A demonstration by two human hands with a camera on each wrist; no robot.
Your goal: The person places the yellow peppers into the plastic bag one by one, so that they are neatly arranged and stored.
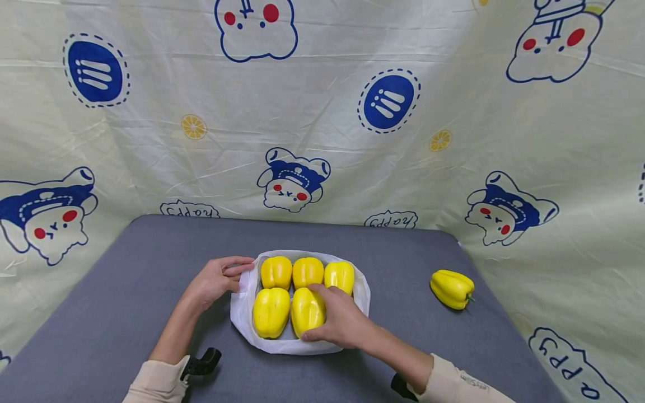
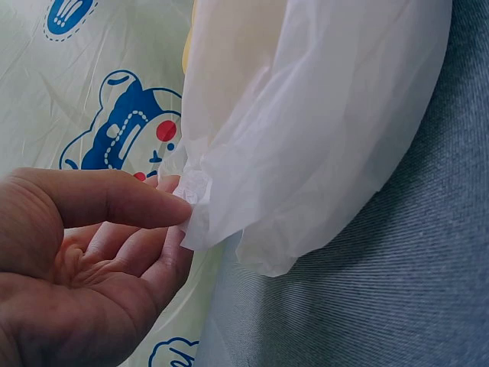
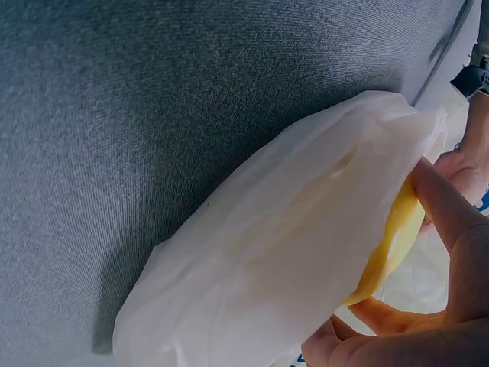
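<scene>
A white, thin, crinkled plastic bag [image 1: 239, 313] lies spread open on the table, with yellow bell peppers [image 1: 270, 313] in it: three in the far row, two in the near row. My right hand [image 1: 342, 320] grips the near-right bell pepper [image 1: 307, 310], thumb on its near end and fingers over its far end; the right wrist view shows part of that pepper behind the bag's wall. At the bag's left edge, my left hand [image 1: 215, 284] pinches the film between thumb and fingers, seen close in the left wrist view.
One more yellow bell pepper [image 1: 452, 289] lies on its side at the right of the grey cloth-covered table [image 1: 393, 263], stem toward the right. A pale printed curtain [image 1: 322, 112] hangs behind and beside the table.
</scene>
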